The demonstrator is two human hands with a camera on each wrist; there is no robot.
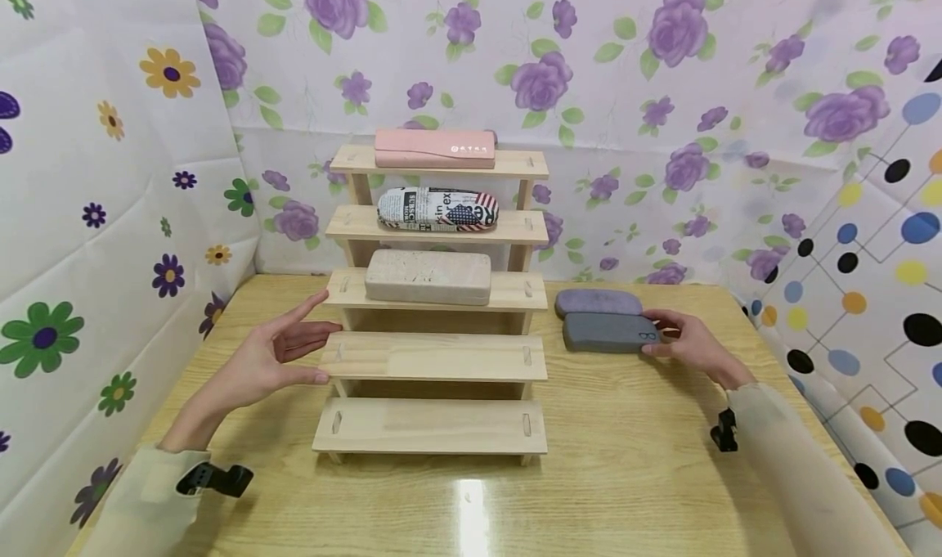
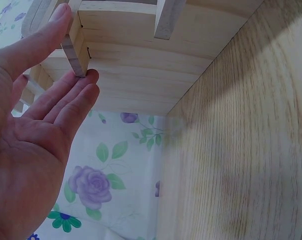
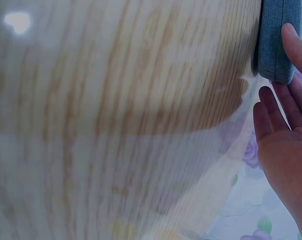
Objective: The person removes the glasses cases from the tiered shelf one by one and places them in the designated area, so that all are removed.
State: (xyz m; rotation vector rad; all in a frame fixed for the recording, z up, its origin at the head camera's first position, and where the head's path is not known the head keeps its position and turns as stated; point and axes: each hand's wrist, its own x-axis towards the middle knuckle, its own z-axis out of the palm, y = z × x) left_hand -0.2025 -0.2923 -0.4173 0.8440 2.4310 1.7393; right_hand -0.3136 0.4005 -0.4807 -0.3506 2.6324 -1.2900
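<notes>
A stepped wooden display rack (image 1: 434, 434) stands on the table. At its left side my left hand (image 1: 257, 357) holds the end of the fourth tier from the top. In the left wrist view, the thumb and fingers lie on opposite edges of that board end (image 2: 73, 50). To the right of the rack, my right hand (image 1: 695, 346) grips the right end of a dark grey glasses case (image 1: 607, 334), thumb in front and fingers behind. That case (image 3: 276, 45) shows a fabric-like surface in the right wrist view. A purple-grey glasses case (image 1: 598, 301) lies just behind it.
A pink glasses case (image 1: 434, 150) is on the top tier, a newspaper-print case (image 1: 437, 209) on the second, and a beige case (image 1: 428, 277) on the third. Flowered cloth (image 1: 456, 66) hangs behind the wooden table (image 1: 611, 475), with patterned cloths at both sides.
</notes>
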